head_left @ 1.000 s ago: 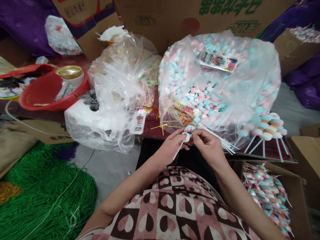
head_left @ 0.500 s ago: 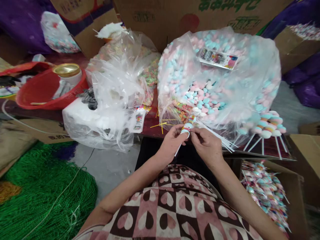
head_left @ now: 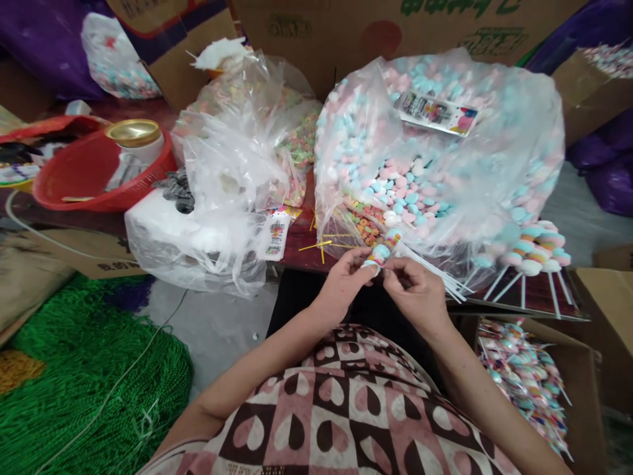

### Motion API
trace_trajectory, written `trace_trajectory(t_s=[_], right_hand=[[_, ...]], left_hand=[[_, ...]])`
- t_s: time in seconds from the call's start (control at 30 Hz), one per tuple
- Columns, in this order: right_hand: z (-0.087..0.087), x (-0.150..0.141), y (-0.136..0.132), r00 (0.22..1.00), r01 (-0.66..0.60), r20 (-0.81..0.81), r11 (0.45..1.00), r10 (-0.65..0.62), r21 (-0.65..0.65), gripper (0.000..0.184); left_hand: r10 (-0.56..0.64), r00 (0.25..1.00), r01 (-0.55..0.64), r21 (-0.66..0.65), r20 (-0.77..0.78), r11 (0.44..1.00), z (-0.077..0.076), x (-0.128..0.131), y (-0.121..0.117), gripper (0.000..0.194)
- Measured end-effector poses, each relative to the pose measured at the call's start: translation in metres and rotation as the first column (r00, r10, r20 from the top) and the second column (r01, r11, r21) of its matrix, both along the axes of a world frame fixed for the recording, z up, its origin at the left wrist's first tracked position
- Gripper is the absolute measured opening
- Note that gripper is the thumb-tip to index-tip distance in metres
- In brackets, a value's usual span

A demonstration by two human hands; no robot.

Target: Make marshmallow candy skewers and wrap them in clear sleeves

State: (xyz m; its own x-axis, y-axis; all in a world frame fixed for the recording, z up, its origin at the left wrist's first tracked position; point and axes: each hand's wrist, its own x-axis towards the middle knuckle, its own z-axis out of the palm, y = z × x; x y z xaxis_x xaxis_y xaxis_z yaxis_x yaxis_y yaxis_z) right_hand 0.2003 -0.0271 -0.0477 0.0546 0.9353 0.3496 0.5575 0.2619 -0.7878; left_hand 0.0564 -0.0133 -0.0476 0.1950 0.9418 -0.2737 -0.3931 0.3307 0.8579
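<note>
My left hand (head_left: 346,284) is closed around a marshmallow stick (head_left: 380,253), a stack of pale blue, white and yellowish sweets. It is tilted, with its top pointing away from me. At its right side, my right hand (head_left: 415,287) pinches thumb against fingers close to a thin pinkish line on the stack; what lies between the fingertips is too small to make out. Just beyond both hands, a clear bag (head_left: 494,165) bulges with pink, blue and white marshmallows. Small ring-shaped sweets (head_left: 366,224) show at its near left corner. White sticks (head_left: 435,270) lie right of my hands.
Finished-looking marshmallow sticks (head_left: 537,251) lie at the table's right edge, above a carton (head_left: 583,396) holding wrapped ones. Yellow ties (head_left: 322,247) and a printed card (head_left: 275,234) are left of my hands. Farther left are white plastic bags (head_left: 212,244) and a red basket (head_left: 54,175).
The marshmallow stick has turned in my left hand, so different sides of it show. My right hand has shifted slightly and keeps its pinch beside the stack. The surrounding things have stayed put.
</note>
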Motion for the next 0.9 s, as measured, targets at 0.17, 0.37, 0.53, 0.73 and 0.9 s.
trace_trajectory(t_s=[0.17, 0.37, 0.53, 0.73, 0.9], right_hand=[[-0.005, 0.004, -0.001, 0.974, 0.016, -0.221, 0.993, -0.041, -0.114, 0.011], [-0.008, 0.002, -0.004, 0.993, 0.009, -0.115, 0.994, -0.022, -0.111, 0.013], [0.0, -0.002, -0.008, 0.995, 0.096, 0.013, 0.995, -0.096, -0.002, 0.017], [0.003, -0.007, -0.006, 0.984, 0.144, 0.097, 0.987, -0.151, 0.071, 0.013], [0.006, -0.006, -0.004, 0.965, 0.158, 0.189, 0.978, -0.183, 0.139, 0.014]], left_hand=[[-0.111, 0.975, 0.123, -0.056, 0.192, 0.991, 0.018, -0.007, -0.003, 0.025], [-0.047, 0.977, 0.065, -0.081, 0.209, 0.995, 0.011, 0.001, -0.003, 0.039], [0.046, 0.976, -0.037, -0.044, 0.212, 0.998, 0.009, 0.005, -0.002, 0.029], [0.036, 0.979, -0.031, -0.024, 0.199, 0.999, 0.008, 0.003, -0.004, 0.029], [0.012, 0.977, -0.011, -0.007, 0.213, 1.0, 0.006, 0.005, -0.004, 0.032]])
